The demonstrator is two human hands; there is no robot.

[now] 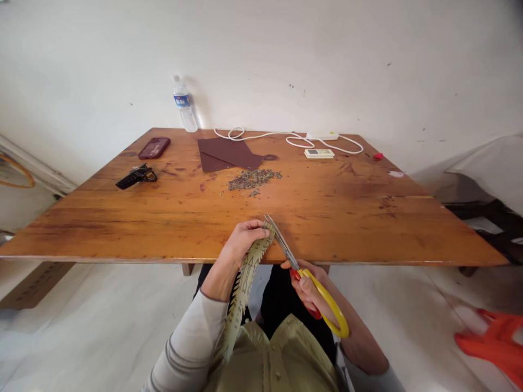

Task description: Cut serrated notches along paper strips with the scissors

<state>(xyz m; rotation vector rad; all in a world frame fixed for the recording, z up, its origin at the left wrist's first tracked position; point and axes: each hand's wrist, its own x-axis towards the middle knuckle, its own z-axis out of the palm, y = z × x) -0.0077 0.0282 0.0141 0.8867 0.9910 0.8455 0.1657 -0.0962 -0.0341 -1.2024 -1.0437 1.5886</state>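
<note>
My left hand [242, 239] is closed around the upper end of a long olive-green strip with a fringed, saw-toothed edge [241, 288], which hangs down toward my lap. My right hand [307, 288] grips yellow-and-red-handled scissors [304, 272]. The metal blades point up and left, and their tips meet the strip's top end beside my left fingers, just over the near edge of the wooden table [286, 218]. A small heap of grey-green snippets [252, 178] lies on the table farther back.
On the table lie dark brown sheets [226, 153], a maroon phone [154, 147], a black tool [136, 176], a water bottle [184, 106], a white cable [286, 139] and a white remote [319, 153]. An orange plastic object [494, 343] sits on the floor at right.
</note>
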